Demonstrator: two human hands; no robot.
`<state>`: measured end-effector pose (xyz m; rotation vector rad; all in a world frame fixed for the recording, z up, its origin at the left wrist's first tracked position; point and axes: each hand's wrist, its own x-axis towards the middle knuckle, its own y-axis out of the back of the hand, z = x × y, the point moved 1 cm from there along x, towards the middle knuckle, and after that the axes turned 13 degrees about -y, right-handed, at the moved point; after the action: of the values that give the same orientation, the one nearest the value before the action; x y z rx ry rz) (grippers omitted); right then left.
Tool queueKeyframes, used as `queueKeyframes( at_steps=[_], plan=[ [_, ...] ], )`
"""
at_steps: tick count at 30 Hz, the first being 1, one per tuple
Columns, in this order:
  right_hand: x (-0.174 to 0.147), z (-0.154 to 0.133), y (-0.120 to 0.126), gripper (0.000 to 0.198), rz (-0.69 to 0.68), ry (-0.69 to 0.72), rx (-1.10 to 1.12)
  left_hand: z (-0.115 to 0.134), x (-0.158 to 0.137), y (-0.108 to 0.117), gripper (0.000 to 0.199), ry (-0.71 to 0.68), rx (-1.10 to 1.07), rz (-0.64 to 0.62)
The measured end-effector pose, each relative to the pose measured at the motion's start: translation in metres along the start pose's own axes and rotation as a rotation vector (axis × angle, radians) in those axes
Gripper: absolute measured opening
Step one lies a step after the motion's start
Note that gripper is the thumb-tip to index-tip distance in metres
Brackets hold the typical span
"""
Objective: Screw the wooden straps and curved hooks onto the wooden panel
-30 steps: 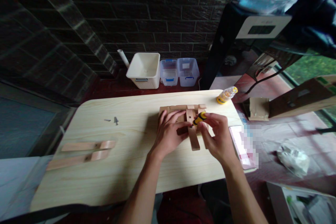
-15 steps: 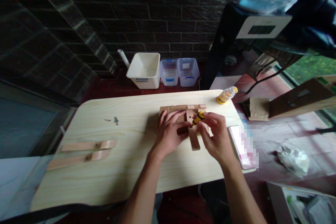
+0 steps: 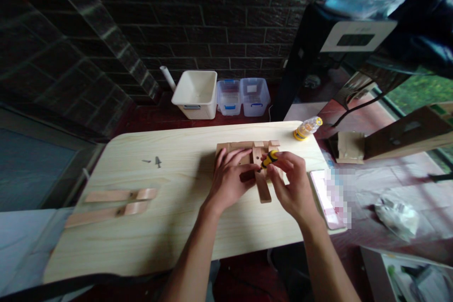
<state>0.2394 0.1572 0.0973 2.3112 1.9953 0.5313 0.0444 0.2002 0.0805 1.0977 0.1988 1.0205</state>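
Observation:
My right hand (image 3: 290,177) is closed around a short yellow-and-black screwdriver (image 3: 270,158), whose tip points down-left at a curved wooden strip (image 3: 264,188). Under both hands lies a brown wooden board (image 3: 230,146), and the strip rests across it with a dark hole above the screwdriver tip. A second curved strip (image 3: 274,143) sits beside it, mostly hidden by my right hand. My left hand (image 3: 230,177) holds the board down, fingers spread over its surface and thumb side against the strip near the tip. Any screw there is too small to make out.
Two more curved strips (image 3: 109,195) (image 3: 95,217) lie at the table's left, with several screws (image 3: 158,162) above them. A clear bottle (image 3: 307,128) stands at the back right corner, a phone (image 3: 324,198) at the right edge. Plastic bins (image 3: 196,112) stand beyond the table.
The view has shifted slightly. Both hands stay at the same place on the board, with the screwdriver still in my right hand; any turning of it is too small to tell.

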Motion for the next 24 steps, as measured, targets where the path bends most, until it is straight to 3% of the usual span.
queueKeyframes(
  at_steps=[24],
  plan=[
    [0.0025, -0.0019, 0.0032, 0.038, 0.035, 0.039, -0.09, 0.0, 0.0, -0.0009, 0.025, -0.001, -0.004, 0.019]
  ],
)
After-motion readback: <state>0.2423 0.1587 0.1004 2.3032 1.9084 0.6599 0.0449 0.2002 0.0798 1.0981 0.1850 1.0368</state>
